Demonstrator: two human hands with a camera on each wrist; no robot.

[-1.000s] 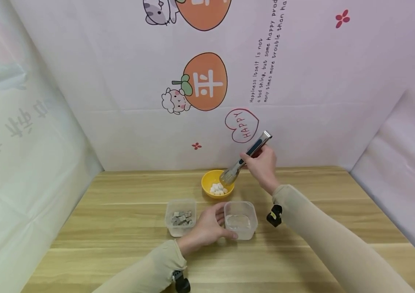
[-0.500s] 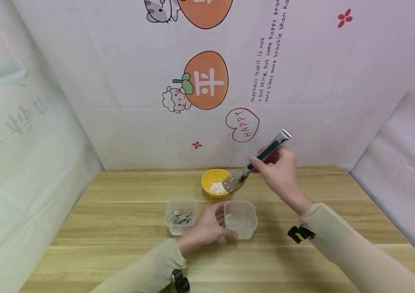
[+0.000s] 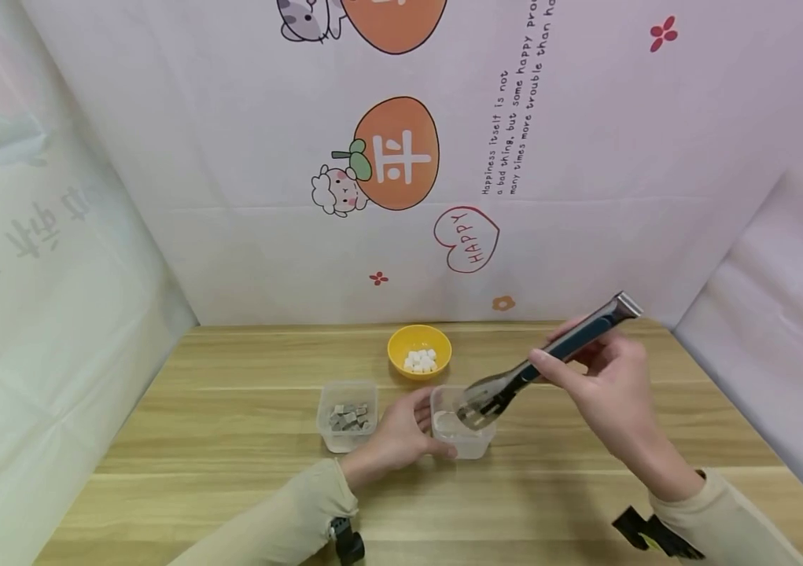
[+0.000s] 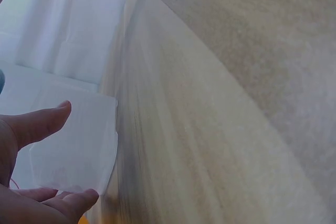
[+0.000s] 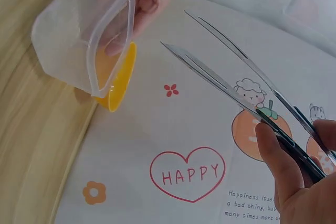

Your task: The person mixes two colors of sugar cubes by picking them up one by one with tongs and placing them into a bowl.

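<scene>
My right hand grips metal tongs with dark handle panels. Their heads overlap the clear plastic container in the head view. From the right wrist, the tongs show slightly parted tips with nothing between them, above the container's open top. My left hand holds that container at its left side, thumb on the near side and fingers behind. The left wrist view shows thumb and fingertips along the container wall. No cubes show inside it. Behind stands a yellow bowl with several white cubes.
Left of my left hand stands a second clear container with several grey cubes. All of these are on a wood-grain table. A printed white sheet rises at the back edge, and more white sheets flank both sides.
My right hand has drawn the tongs away from the yellow bowl, rightward and toward me, so their heads now overlap the clear container. The left hand keeps its place on that container.
</scene>
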